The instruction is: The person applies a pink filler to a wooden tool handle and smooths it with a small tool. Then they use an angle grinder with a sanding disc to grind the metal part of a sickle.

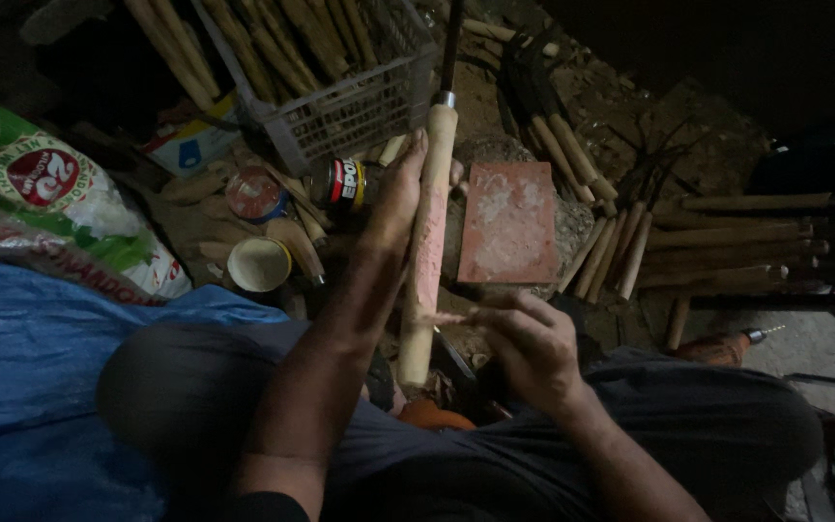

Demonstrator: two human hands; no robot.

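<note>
A long pale wooden handle (427,246) with a metal ferrule and a dark rod at its far end stands lengthwise between my knees. My left hand (396,193) grips its upper part from the left side. My right hand (529,343) pinches a small thin wooden sliver (448,317) and holds its tip against the handle's lower part. A reddish flat block (509,222) with pale smears lies on a stone just right of the handle.
A grey plastic crate (340,106) of wooden handles stands at the back. More finished handles (717,242) are piled at right. Small tins (255,193), an adhesive can (340,182) and a printed sack (41,193) sit at left. A blue tarp (31,377) covers the near left.
</note>
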